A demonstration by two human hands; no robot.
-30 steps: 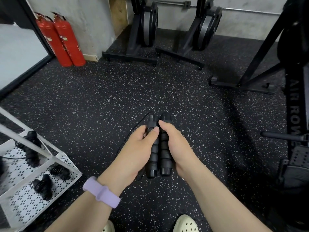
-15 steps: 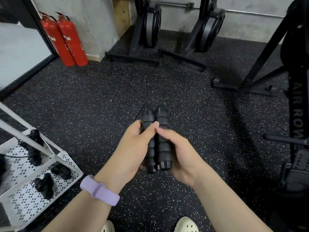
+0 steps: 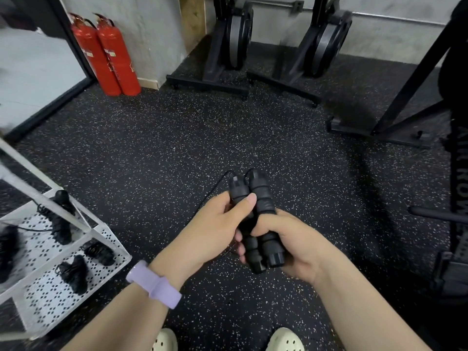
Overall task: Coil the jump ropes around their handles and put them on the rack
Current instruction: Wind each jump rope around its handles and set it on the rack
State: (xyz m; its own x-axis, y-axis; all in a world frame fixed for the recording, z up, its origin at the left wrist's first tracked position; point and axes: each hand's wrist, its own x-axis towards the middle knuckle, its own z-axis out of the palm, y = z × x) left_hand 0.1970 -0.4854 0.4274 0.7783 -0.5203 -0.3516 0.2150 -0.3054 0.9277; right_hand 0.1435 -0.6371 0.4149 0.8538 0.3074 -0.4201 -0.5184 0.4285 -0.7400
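Note:
Two black foam jump rope handles [image 3: 255,219] are held side by side in front of me, tops pointing away. My left hand [image 3: 215,229] grips them from the left with its thumb pressed across the upper part. My right hand [image 3: 291,247] wraps around their lower ends from the right. A thin black rope [image 3: 215,188] loops out of the handle tops and falls to the left behind my left hand. At the lower left stands the white perforated rack [image 3: 111,239], with several coiled black jump ropes [image 3: 73,273] lying on its shelf.
Two red fire extinguishers [image 3: 106,54] stand by the wall at the back left. Black rowing machines [image 3: 235,39] stand upright at the back, and a black machine frame [image 3: 410,102] fills the right side. Speckled black rubber floor [image 3: 177,138] spreads between them. My shoes [image 3: 286,340] show at the bottom.
My right hand slid down from the handles' upper part to grip their lower ends. The handles tilted slightly to the left at the top, and the rope loop reappeared beside my left hand.

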